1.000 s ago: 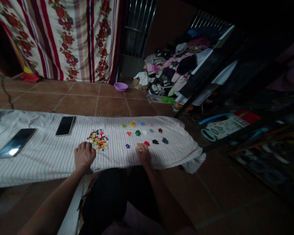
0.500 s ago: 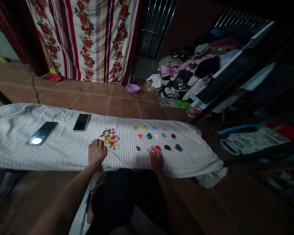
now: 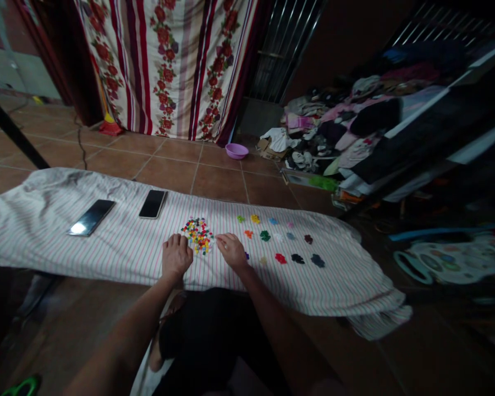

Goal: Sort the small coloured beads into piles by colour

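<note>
A mixed heap of tiny coloured pieces (image 3: 198, 234), perhaps beads, lies on a striped cloth (image 3: 140, 250). My left hand (image 3: 177, 257) rests at the heap's near-left edge, fingers curled down, their undersides hidden. From the right, my right hand (image 3: 232, 251) reaches to the heap with fingers stretched and slightly apart; I make out no piece in them. Single-colour clusters lie in rows further right, among them yellow pieces (image 3: 254, 219), green pieces (image 3: 264, 236), red pieces (image 3: 280, 258) and black pieces (image 3: 297, 258). My right hand partly covers the purple pieces (image 3: 247, 256).
Two phones lie on the cloth to the left, one dark phone (image 3: 153, 204) and one reflecting phone (image 3: 91, 218). Beyond the cloth, a purple basin (image 3: 236, 151) stands on the tiled floor. A clothes pile (image 3: 330, 129) fills the back right, beside a flowered curtain (image 3: 181, 66).
My right hand has moved left from beside the red and beige clusters to the mixed heap's right edge. My left hand stays beside the heap. The whole view has shifted a little.
</note>
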A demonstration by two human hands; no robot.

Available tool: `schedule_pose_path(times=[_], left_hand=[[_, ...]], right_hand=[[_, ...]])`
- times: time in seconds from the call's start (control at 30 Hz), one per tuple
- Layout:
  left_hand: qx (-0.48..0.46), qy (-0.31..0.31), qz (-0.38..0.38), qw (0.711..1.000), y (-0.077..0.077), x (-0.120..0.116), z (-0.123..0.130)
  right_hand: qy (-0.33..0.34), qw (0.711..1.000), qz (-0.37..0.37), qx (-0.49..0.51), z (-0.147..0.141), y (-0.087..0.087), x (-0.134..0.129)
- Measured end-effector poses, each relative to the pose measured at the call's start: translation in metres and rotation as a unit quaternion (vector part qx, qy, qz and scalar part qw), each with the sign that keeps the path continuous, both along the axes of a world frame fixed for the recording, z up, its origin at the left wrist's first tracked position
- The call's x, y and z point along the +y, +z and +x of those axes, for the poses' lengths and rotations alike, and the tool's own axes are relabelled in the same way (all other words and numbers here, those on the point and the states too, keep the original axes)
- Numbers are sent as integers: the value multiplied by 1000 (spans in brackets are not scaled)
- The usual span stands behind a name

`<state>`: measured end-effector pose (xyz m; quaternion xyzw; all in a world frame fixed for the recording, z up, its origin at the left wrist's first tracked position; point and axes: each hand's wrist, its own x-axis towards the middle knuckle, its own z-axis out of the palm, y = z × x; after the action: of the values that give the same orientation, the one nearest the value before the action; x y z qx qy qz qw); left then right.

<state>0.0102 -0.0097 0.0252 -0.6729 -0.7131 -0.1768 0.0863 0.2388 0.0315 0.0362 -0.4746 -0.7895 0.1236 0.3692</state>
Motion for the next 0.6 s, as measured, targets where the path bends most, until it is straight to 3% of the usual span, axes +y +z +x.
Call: schedule_pose_path(times=[0.3,0.6], left_hand=[[-16,-2,-10,1000,3,0,1],[-35,-8,-27,999,7,0,2]], right_hand=[[24,989,-71,-131,-99,6,37],[6,975,-136,-174,-138,7,54]])
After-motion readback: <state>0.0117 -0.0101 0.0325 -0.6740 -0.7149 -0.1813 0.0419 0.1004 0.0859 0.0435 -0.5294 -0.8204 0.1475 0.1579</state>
